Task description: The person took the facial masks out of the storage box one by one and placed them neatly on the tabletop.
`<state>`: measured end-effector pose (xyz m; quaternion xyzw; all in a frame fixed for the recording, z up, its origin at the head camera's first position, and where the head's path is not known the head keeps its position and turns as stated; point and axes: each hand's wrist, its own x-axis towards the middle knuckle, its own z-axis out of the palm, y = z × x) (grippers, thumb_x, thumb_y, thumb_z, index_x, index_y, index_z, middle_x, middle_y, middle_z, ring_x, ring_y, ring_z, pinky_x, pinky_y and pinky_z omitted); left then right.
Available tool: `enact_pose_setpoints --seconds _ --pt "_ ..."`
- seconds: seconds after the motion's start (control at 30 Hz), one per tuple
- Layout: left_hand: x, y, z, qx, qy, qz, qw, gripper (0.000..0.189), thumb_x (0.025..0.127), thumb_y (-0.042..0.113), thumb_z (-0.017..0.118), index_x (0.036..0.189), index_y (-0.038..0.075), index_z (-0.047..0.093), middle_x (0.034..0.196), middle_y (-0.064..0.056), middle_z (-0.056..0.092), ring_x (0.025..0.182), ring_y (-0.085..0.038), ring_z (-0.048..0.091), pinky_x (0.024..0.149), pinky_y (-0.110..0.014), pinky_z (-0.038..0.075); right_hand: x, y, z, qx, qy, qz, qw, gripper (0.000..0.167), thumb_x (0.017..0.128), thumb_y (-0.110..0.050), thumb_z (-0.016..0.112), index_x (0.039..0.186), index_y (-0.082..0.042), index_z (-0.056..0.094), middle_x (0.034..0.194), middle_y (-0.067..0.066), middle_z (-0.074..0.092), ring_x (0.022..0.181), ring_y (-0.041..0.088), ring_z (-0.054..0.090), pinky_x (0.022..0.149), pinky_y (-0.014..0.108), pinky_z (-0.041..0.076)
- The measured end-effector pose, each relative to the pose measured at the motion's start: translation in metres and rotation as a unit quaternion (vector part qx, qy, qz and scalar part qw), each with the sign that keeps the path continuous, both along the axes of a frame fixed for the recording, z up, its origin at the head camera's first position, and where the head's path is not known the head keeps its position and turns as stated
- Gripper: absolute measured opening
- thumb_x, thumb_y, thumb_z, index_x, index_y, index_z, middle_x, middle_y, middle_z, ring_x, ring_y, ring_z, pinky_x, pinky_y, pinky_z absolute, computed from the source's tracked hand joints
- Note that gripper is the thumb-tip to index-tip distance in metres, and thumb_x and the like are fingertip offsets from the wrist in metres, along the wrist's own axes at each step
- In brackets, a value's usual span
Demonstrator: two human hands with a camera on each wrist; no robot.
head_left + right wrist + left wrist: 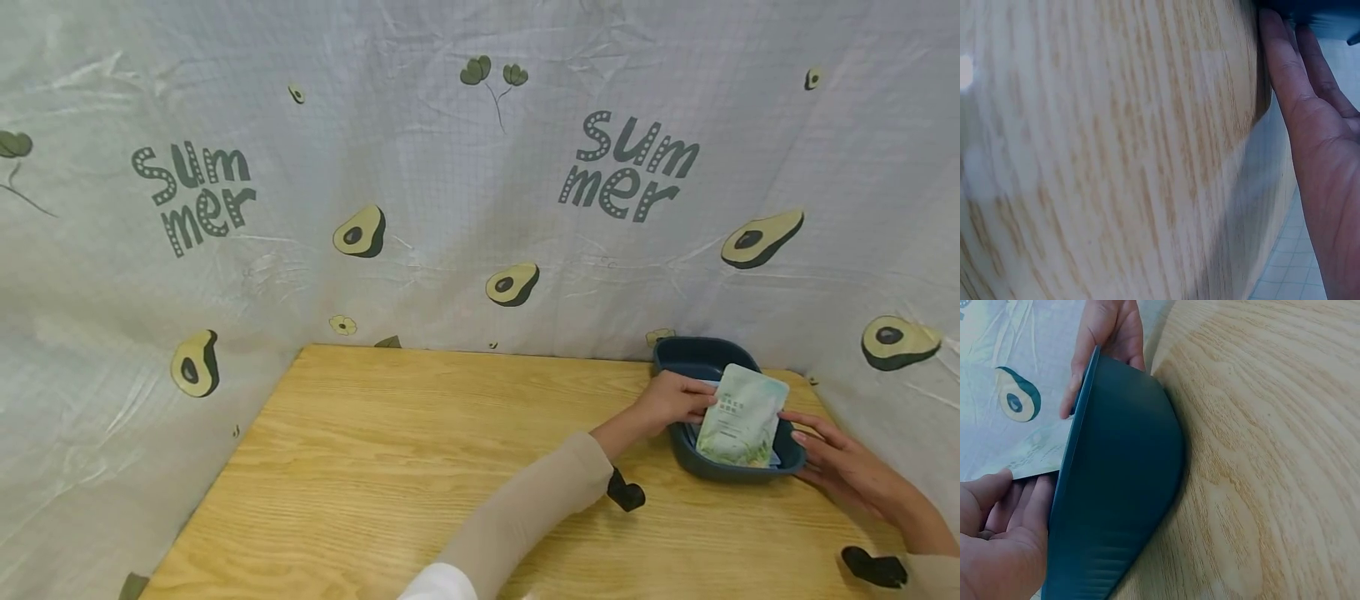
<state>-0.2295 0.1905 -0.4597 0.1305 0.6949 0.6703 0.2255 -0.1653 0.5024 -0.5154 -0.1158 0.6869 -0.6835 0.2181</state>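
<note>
A pale green flat packet [742, 417] with plant artwork, like a sheet mask sachet, lies tilted over a dark blue plastic basin [738, 475]. My left hand [678, 398] pinches the packet's left edge, thumb on top and fingers underneath, as the left wrist view also shows. My right hand [847, 462] is at the basin's right side, its extended fingers at the rim and close to the packet's right edge. In the right wrist view, its fingers [1288, 62] reach against the basin's outer wall. Under the packet, pale blue edges of other flat contents show inside the basin.
The basin stands at the back right corner of a wooden table [420, 433]. A white curtain [420, 167] printed with avocados and "summer" hangs behind the table and along its sides. Black straps [626, 492] hang at both wrists.
</note>
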Motion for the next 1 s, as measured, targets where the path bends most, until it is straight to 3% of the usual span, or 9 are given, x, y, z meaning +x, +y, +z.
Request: enact_pose_setpoints --seconds 0.2,0.4,0.67,1.0 --pt "-0.004 -0.004 0.004 0.045 0.006 0.029 0.9986 0.02 0.095 0.004 0.07 0.113 -0.002 0.077 0.096 -0.008 0.077 0.078 -0.016 0.074 0.073 -0.032 0.064 -0.001 -0.001 0.002 0.035 0.01 -0.018 0.9992 0.042 0.114 -0.014 0.029 0.147 -0.036 0.042 0.128 -0.024 0.037 0.112 -0.007 0.057 0.087 0.023 0.058" --pt "-0.013 -0.021 0.019 0.092 0.001 0.049 0.9945 0.019 0.095 0.006 0.071 0.112 -0.001 0.077 0.093 -0.004 0.077 0.083 -0.019 0.075 0.076 -0.033 0.064 0.0 -0.003 0.0 0.06 0.021 -0.028 0.9976 0.043 0.114 -0.015 0.031 0.15 -0.038 0.038 0.128 -0.025 0.034 0.111 -0.01 0.054 0.085 0.022 0.058" --pt "-0.022 -0.069 0.036 0.131 -0.001 0.018 0.9913 0.023 0.098 0.005 0.067 0.118 -0.004 0.073 0.101 -0.007 0.075 0.092 -0.017 0.073 0.091 -0.041 0.061 0.001 -0.007 -0.005 0.07 0.004 -0.058 0.9958 0.043 0.114 -0.019 0.034 0.154 -0.035 0.037 0.138 -0.017 0.023 0.108 -0.015 0.051 0.084 0.021 0.058" --pt "-0.025 -0.137 0.028 0.093 0.024 0.05 0.9941 0.024 0.1 0.004 0.064 0.12 -0.007 0.071 0.107 -0.012 0.074 0.1 -0.022 0.074 0.092 -0.039 0.06 0.001 -0.009 -0.006 0.12 -0.009 -0.07 0.9902 0.042 0.113 -0.027 0.037 0.154 -0.04 0.033 0.144 -0.01 0.022 0.105 -0.017 0.051 0.084 0.02 0.057"
